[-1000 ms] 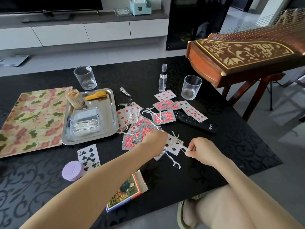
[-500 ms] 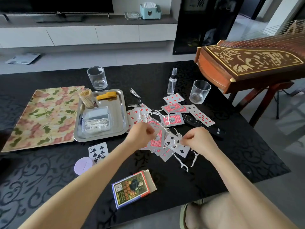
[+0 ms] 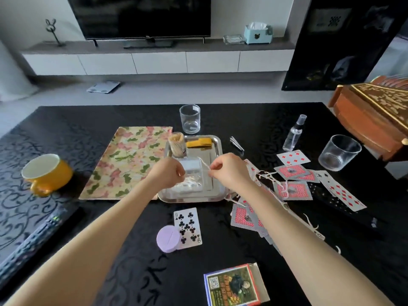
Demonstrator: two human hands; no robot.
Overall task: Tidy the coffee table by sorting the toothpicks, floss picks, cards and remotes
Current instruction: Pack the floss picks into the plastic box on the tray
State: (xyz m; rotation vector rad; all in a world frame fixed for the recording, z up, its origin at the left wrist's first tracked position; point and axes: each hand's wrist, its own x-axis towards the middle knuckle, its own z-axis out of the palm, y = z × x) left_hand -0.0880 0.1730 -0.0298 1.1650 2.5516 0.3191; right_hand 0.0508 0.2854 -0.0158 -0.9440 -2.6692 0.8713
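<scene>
Over the tray, the right hand fingers pinch a floss pick; the left hand fingers curl (their hold cannot be told).

my left hand and right hand are bare. my left forearm and right forearm are bare along all the length in view, down to the lower edge.

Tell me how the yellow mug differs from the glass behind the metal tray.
The yellow mug is opaque, with a white inside and a handle; the glass is clear and has no handle. The mug stands on bare table left of the floral mat; the glass stands just behind the metal tray. Both are upright and look empty.
</scene>
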